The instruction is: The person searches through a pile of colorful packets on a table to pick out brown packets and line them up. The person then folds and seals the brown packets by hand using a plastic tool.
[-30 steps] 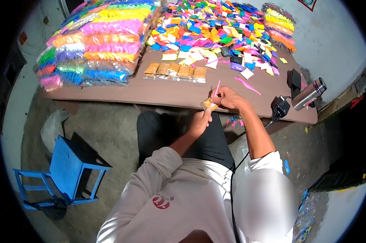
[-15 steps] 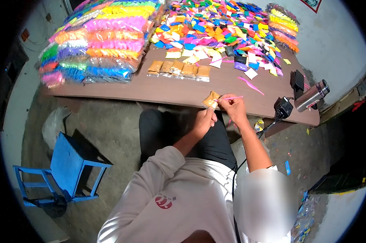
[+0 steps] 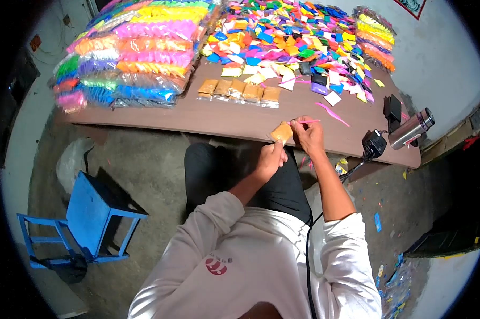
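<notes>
My left hand [image 3: 272, 158] pinches the lower edge of a small clear packet of tan clay-like material [image 3: 282, 132] just over the table's front edge. At the packet's upper right corner, my right hand [image 3: 309, 136] is closed on a thin pink plastic stick [image 3: 307, 122], whose left tip meets or lies very near the packet. Whether the tip is inside the packet I cannot tell. Behind my hands lies a row of joined tan packets [image 3: 251, 92]. Another pink plastic tool, flat and wavy [image 3: 333, 113], rests on the brown table [image 3: 197, 123] to the right.
Bagged stacks of coloured packets [image 3: 139, 58] rise at the left, with a loose multicoloured pile [image 3: 288, 40] behind. At the right stand a steel flask [image 3: 411, 129] and a black power adapter [image 3: 374, 143] with its cable. A blue chair [image 3: 88, 212] is on the floor at left.
The packet has tilted and moved slightly right, and the stick's tip has shifted from over its face to its upper right corner. My right hand is a little higher.
</notes>
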A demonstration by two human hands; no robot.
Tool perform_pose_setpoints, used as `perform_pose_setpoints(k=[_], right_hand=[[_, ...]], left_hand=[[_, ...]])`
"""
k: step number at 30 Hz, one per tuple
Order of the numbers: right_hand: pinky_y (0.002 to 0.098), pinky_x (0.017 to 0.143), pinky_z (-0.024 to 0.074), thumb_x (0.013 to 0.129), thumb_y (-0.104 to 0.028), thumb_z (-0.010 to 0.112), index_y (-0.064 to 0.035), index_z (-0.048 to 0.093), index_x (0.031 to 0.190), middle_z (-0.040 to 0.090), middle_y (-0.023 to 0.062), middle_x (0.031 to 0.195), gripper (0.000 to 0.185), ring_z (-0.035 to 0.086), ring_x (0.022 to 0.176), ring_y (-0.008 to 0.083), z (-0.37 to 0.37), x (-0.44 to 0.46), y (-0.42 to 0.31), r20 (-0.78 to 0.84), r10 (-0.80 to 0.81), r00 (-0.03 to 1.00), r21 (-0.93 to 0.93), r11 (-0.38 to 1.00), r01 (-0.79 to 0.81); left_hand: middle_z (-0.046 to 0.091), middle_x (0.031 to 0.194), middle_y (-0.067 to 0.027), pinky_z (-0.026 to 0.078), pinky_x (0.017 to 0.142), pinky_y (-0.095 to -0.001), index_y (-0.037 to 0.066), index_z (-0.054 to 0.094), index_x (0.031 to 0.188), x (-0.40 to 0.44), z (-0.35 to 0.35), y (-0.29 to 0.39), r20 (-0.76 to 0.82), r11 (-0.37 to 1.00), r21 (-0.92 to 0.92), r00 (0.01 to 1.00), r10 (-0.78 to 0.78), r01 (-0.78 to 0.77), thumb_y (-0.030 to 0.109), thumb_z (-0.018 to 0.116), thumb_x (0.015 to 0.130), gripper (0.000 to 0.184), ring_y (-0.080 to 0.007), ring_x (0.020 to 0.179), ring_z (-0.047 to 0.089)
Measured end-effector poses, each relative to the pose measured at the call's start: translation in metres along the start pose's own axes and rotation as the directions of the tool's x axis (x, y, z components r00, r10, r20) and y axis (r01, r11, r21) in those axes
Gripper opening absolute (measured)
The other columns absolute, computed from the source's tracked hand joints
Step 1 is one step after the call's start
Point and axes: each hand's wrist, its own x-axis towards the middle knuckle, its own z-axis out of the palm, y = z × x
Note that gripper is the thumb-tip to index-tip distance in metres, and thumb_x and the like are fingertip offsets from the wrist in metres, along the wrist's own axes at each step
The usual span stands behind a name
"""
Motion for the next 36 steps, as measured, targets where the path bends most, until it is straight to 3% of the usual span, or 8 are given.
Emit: perform_pose_setpoints(k=[3, 11, 18, 22, 30, 32, 34, 36], right_hand=[[0.0336, 0.067, 0.0445, 0.077, -0.011, 0.067, -0.0002, 0.061, 0.078, 0.060, 0.0103, 0.081, 0.012, 0.056, 0.073, 0.0247, 0.008, -0.007, 0.004, 0.054, -0.428, 0.902, 0.013, 0.903, 0.428], [0.0357, 0.055, 0.0438, 0.078, -0.014, 0.062, 0.0012, 0.059, 0.071, 0.058, 0.0165, 0.064, 0.017, 0.057, 0.058, 0.0288, 0.012, 0.012, 0.000, 0.045, -0.228, 0.973, -0.176, 0.957, 0.232], [0.0257, 0.052, 0.0401, 0.080, -0.013, 0.063, -0.0006, 0.061, 0.072, 0.054, -0.0008, 0.060, 0.015, 0.048, 0.057, 0.0065, -0.002, 0.002, 0.000, -0.014, -0.030, 0.999, 0.105, 0.994, 0.031], [0.0302, 0.065, 0.0446, 0.078, -0.009, 0.063, -0.0001, 0.059, 0.076, 0.059, 0.0089, 0.075, 0.010, 0.057, 0.069, 0.0195, 0.004, -0.020, 0.012, 0.061, -0.288, 0.956, 0.033, 0.957, 0.287], [0.0337, 0.059, 0.0449, 0.080, -0.009, 0.060, 0.0006, 0.059, 0.078, 0.059, 0.0144, 0.069, 0.010, 0.057, 0.062, 0.0249, -0.013, 0.007, 0.032, -0.153, -0.254, 0.955, -0.208, 0.953, 0.221], [0.0332, 0.058, 0.0444, 0.081, -0.010, 0.060, 0.0003, 0.059, 0.078, 0.058, 0.0141, 0.066, 0.010, 0.055, 0.059, 0.0247, -0.017, 0.008, 0.030, -0.149, -0.158, 0.976, -0.128, 0.982, 0.139], [0.0322, 0.059, 0.0442, 0.080, -0.010, 0.060, 0.0000, 0.060, 0.077, 0.059, 0.0129, 0.068, 0.010, 0.055, 0.061, 0.0241, -0.010, -0.001, 0.013, -0.084, -0.207, 0.975, 0.097, 0.972, 0.215], [0.0339, 0.065, 0.0455, 0.077, -0.008, 0.063, -0.0002, 0.059, 0.079, 0.061, 0.0116, 0.078, 0.009, 0.059, 0.072, 0.0259, 0.000, -0.009, 0.001, 0.030, -0.392, 0.919, 0.050, 0.919, 0.391]], left_hand=[[0.054, 0.059, -0.0091, 0.039, 0.049, -0.0258, 0.005, 0.047, 0.063, 0.000, -0.001, -0.005, 0.000, 0.999, 0.015, 0.999, 0.040, -0.039, 0.028, 0.039, 0.094, 0.040, -0.0138, 0.049, 0.047], [0.054, 0.059, -0.0088, 0.039, 0.050, -0.0269, 0.005, 0.047, 0.062, 0.001, 0.004, 0.003, -0.008, 0.998, -0.015, 0.998, 0.055, -0.056, 0.030, 0.037, 0.095, 0.042, -0.0139, 0.049, 0.047], [0.053, 0.056, -0.0084, 0.039, 0.049, -0.0263, 0.005, 0.046, 0.061, -0.003, -0.001, 0.002, -0.050, 0.999, 0.024, 0.998, 0.033, -0.031, 0.031, 0.038, 0.094, 0.043, -0.0138, 0.048, 0.046], [0.053, 0.057, -0.0082, 0.039, 0.049, -0.0261, 0.006, 0.046, 0.061, -0.005, 0.005, 0.005, -0.044, 0.999, -0.021, 0.999, 0.032, -0.033, 0.031, 0.039, 0.094, 0.042, -0.0137, 0.047, 0.046], [0.053, 0.057, -0.0092, 0.039, 0.049, -0.0262, 0.006, 0.045, 0.062, -0.004, 0.005, 0.009, -0.023, 1.000, -0.002, 1.000, 0.011, -0.011, 0.030, 0.039, 0.094, 0.041, -0.0138, 0.049, 0.046], [0.052, 0.056, -0.0090, 0.039, 0.050, -0.0263, 0.006, 0.045, 0.061, -0.005, 0.003, 0.008, -0.018, 1.000, -0.003, 0.999, 0.027, -0.027, 0.030, 0.038, 0.094, 0.041, -0.0140, 0.049, 0.047], [0.052, 0.056, -0.0088, 0.039, 0.050, -0.0263, 0.006, 0.045, 0.061, -0.004, 0.003, 0.002, -0.012, 0.999, -0.007, 0.999, 0.034, -0.034, 0.029, 0.038, 0.094, 0.040, -0.0143, 0.049, 0.047], [0.051, 0.055, -0.0084, 0.039, 0.050, -0.0265, 0.006, 0.045, 0.061, -0.002, 0.006, -0.002, -0.014, 0.999, -0.044, 1.000, 0.024, -0.025, 0.028, 0.038, 0.093, 0.040, -0.0147, 0.049, 0.047]])
